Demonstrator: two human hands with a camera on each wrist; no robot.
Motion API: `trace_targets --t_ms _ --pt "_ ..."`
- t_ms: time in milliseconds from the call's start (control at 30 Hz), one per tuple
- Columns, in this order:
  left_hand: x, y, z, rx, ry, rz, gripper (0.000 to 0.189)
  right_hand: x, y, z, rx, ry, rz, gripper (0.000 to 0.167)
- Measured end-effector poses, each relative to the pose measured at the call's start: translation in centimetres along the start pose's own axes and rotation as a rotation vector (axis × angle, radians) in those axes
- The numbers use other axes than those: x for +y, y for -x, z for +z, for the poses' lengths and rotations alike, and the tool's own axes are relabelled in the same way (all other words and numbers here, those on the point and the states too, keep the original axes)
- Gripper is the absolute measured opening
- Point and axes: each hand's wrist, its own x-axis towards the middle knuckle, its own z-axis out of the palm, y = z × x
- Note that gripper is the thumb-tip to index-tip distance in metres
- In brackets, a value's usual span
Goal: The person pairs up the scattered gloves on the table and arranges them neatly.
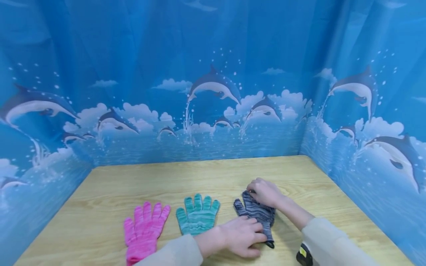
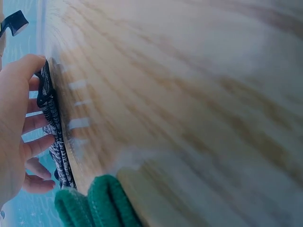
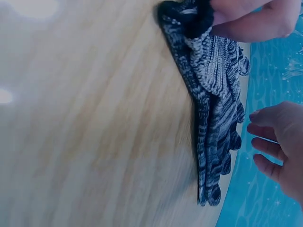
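A grey-and-black knitted glove [image 1: 257, 212] lies with its fingers pointing away from me and its dark cuff [image 3: 199, 19] toward me. The right wrist view shows more than one layer of knit there. My left hand [image 1: 241, 236] pinches the glove's raised cuff, thumb at its edge in the left wrist view. My right hand [image 1: 265, 193] hovers over the glove's finger end, fingertips close to the knit; contact there is unclear. To the left lies a green glove [image 1: 198, 212], its lower part hidden by my left forearm, and farther left a pink glove [image 1: 144, 231].
The gloves lie on a wood-grain table [image 1: 159, 177]. Blue curtains [image 1: 213, 40] with dolphins stand along its back and sides. A black device [image 1: 304, 255] with a yellow label shows by my right sleeve.
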Motion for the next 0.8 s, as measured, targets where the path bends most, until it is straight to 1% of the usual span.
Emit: trace_targets --t_ms 167,267,367,533,700,800 --pt "-0.1 0.0 -0.1 0.005 0.007 -0.001 0.042 -0.2 -0.9 0.5 -0.073 -0.005 0.033 0.019" --pt "0.0 -0.1 0.0 0.010 -0.001 0.000 0.043 -0.2 -1.3 0.8 -0.091 -0.004 0.037 0.020" --pt "0.0 -0.1 0.1 0.011 -0.006 0.000 0.042 -0.1 -1.5 1.2 -0.077 0.018 0.010 0.018" --pt "0.0 0.0 0.1 0.025 -0.023 0.001 0.041 0.2 -1.7 1.7 -0.037 0.054 -0.042 0.008" --pt "0.0 0.1 0.2 0.037 -0.045 0.001 0.042 0.1 -2.0 1.9 0.030 0.054 -0.077 0.009" --pt "0.0 0.0 0.3 0.031 -0.044 0.006 0.044 -0.1 -2.0 1.9 0.033 0.041 -0.077 0.008"
